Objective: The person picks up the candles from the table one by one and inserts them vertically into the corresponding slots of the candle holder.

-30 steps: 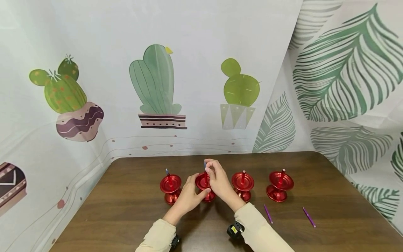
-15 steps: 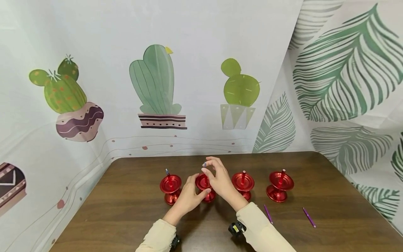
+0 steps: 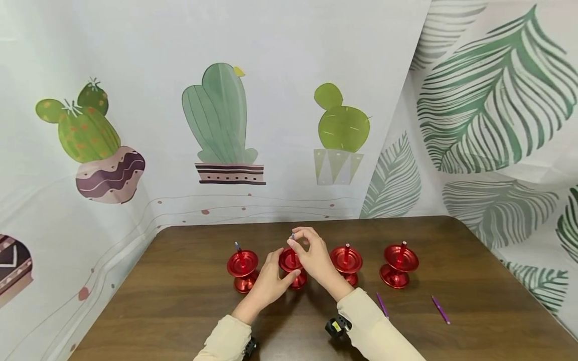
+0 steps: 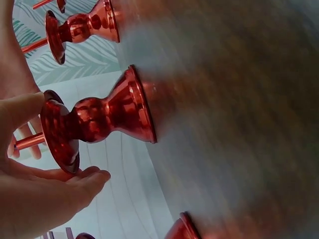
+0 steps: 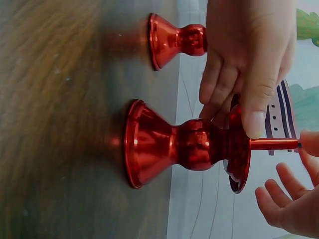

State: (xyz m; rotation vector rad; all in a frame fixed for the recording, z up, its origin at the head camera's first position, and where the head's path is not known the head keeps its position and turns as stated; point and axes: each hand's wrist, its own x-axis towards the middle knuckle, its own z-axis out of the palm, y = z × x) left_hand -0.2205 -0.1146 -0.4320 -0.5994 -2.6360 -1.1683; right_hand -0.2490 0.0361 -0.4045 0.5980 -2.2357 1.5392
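Note:
In the head view, my left hand (image 3: 273, 281) holds the dish of a shiny red candle holder (image 3: 298, 282), second from the left. The left wrist view shows this candle holder (image 4: 94, 119) standing with its flared base on the table, thumb and fingers at opposite sides of the dish rim. Above the dish, my right hand (image 3: 314, 255) pinches a slim blue stick (image 3: 292, 236) at the top of the red stem (image 5: 274, 144). Thumb and forefinger hide most of the stick. The other right fingers spread beside the stem in the right wrist view.
Left of the hands stands another red holder (image 3: 244, 268) with a blue stick upright in its stem. Two more holders, one nearer (image 3: 346, 260) and one farther right (image 3: 400, 263), have bare stems. Purple sticks (image 3: 382, 305) lie on the brown table (image 3: 171, 301) at right.
My right fingers have shifted up to the top end of the blue stick, and less of it shows. My left hand keeps its place on the holder. The head view has shifted slightly.

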